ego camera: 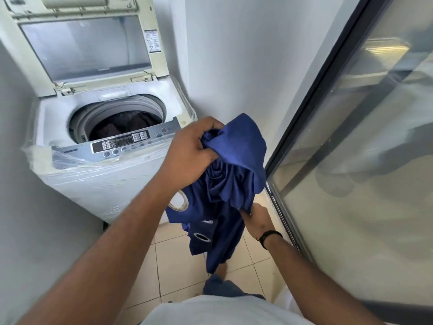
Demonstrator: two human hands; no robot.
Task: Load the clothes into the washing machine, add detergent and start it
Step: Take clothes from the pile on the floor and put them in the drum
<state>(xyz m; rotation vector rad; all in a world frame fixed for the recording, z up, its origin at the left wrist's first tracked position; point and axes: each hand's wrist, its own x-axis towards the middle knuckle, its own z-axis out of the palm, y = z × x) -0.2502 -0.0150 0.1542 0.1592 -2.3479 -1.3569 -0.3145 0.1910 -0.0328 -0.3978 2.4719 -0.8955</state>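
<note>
Blue cloth (234, 165) hangs long, gripped by left hand (189, 153) and right hand (256, 219); washer (117, 118) sits left.

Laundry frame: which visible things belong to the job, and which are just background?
Job:
- white top-loading washing machine, lid up
- dark clothes in its drum
- blue eyeleted fabric
- left hand, gripping the fabric's top
- right hand, gripping it lower down
- silver control panel

Background:
- glass sliding door
- beige tiled floor
- black wristband
</note>
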